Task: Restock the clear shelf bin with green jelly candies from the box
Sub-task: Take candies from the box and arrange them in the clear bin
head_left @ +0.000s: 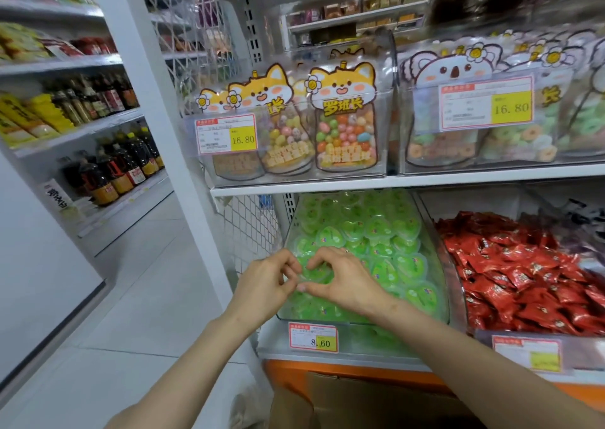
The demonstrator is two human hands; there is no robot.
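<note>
- Lower centre: my left hand (270,286) and right hand (348,281) pinch one jelly cup (315,273) above the clear bin (437,258);
- likely light, slick, squashy; hold its rim; box (360,402) at bottom edge.

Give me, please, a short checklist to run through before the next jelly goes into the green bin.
1. Hands at bin: left hand and right hand over the clear bin - ok.
2. Grip: both pinch one green jelly candy - ok.
3. Room left: jellies reach the front lip - cannot tell.
4. No mixing with red candies next door - ok.
5. Stock in cardboard box below: inside hidden - cannot tell.
</note>
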